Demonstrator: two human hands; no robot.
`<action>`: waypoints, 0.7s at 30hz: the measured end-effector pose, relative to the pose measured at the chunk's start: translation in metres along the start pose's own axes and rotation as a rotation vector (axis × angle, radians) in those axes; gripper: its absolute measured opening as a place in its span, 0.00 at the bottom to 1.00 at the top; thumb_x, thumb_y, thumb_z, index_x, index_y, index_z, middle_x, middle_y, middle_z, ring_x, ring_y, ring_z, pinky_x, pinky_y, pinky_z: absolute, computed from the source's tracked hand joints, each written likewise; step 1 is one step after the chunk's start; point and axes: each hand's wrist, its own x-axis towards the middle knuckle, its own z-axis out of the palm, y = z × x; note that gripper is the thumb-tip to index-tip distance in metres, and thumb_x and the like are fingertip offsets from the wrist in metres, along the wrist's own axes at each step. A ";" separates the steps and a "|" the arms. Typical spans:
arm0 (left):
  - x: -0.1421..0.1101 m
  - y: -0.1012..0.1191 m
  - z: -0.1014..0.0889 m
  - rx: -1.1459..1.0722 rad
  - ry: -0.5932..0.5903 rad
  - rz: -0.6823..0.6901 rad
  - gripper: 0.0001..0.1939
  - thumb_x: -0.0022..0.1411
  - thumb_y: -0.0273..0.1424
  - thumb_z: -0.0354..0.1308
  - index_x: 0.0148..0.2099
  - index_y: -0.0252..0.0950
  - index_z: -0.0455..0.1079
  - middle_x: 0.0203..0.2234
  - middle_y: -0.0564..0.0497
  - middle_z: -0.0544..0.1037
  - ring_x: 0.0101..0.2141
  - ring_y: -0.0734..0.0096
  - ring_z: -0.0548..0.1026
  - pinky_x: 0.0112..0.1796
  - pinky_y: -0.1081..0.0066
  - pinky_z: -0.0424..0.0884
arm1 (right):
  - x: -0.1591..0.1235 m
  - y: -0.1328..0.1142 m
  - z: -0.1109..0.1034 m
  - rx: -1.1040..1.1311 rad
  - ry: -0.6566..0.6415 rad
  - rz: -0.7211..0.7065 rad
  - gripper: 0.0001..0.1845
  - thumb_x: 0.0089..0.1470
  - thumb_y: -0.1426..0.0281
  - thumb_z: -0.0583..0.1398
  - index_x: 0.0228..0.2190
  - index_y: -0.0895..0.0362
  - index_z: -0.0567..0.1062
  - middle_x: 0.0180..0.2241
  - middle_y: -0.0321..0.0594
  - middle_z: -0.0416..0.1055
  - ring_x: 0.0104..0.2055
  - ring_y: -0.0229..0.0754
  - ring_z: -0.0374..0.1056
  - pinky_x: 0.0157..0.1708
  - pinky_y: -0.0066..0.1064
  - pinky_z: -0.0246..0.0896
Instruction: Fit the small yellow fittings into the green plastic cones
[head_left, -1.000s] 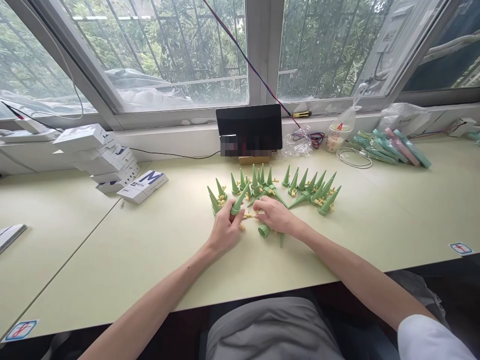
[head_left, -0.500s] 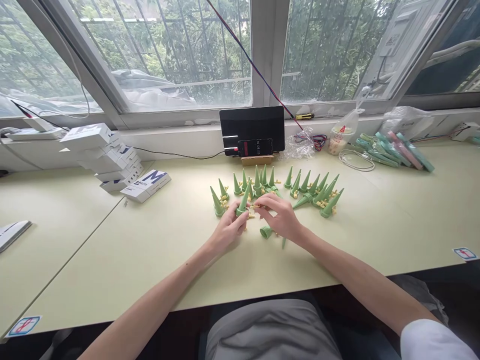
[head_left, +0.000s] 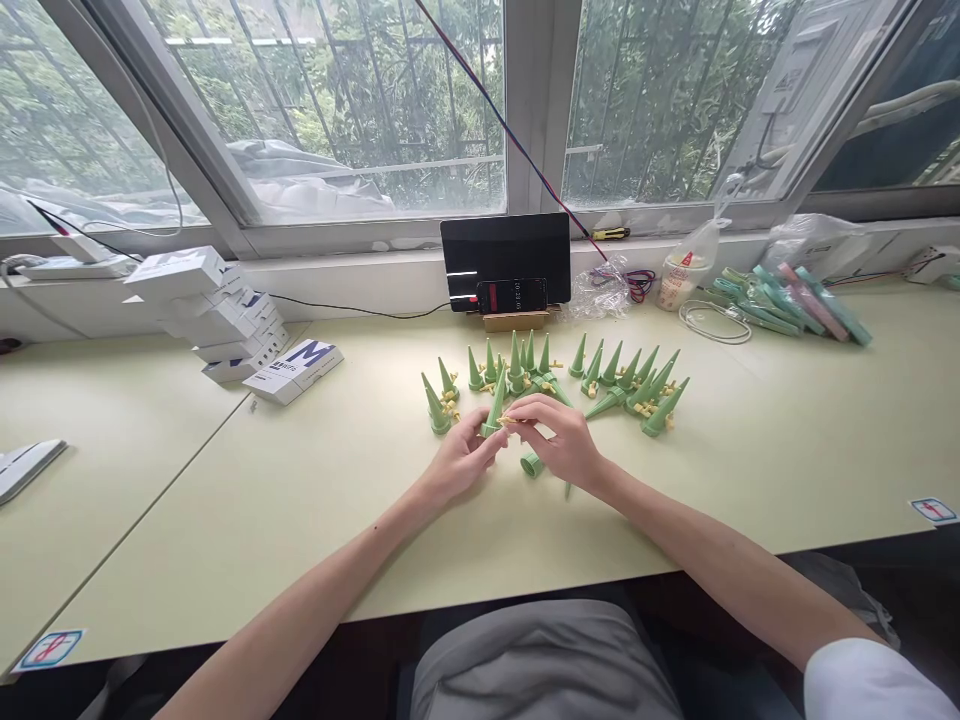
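One green spike stands near the middle of the table, above its surface in your left hand, point up. Its long axis is nearly upright, the tip leaning a little to your right. Your left fingers are clamped round its wide base. Your right hand has thumb and fingertips pinched together on a small yellow valve at the spike's right side; you cannot tell here whether it is seated.

The front edge of the table runs well apart from both hands, with tabletop between. Beyond them, other spikes form an uneven arc, one slanting just beside your right hand. A green cap lies near that hand's underside. The boxes sit well to your left; the phone stands behind the arc.
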 end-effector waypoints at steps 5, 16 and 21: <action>0.001 -0.004 -0.002 0.080 0.015 0.055 0.22 0.62 0.47 0.60 0.48 0.34 0.67 0.28 0.54 0.69 0.22 0.80 0.63 0.23 0.77 0.61 | 0.001 -0.001 -0.001 -0.016 -0.011 0.004 0.06 0.65 0.72 0.58 0.36 0.54 0.76 0.36 0.43 0.76 0.39 0.40 0.74 0.37 0.33 0.74; -0.001 -0.011 -0.003 0.319 0.180 0.180 0.16 0.62 0.43 0.62 0.42 0.35 0.66 0.25 0.57 0.63 0.21 0.81 0.57 0.22 0.78 0.58 | -0.006 0.008 0.002 -0.049 -0.047 0.098 0.05 0.64 0.69 0.59 0.35 0.54 0.75 0.33 0.42 0.76 0.37 0.43 0.73 0.34 0.35 0.72; 0.000 -0.013 -0.005 0.408 0.218 0.235 0.17 0.62 0.43 0.62 0.45 0.36 0.70 0.21 0.59 0.61 0.19 0.80 0.55 0.21 0.77 0.56 | -0.008 0.008 0.002 -0.064 -0.064 0.130 0.05 0.63 0.69 0.60 0.34 0.56 0.75 0.32 0.42 0.77 0.34 0.43 0.72 0.32 0.33 0.70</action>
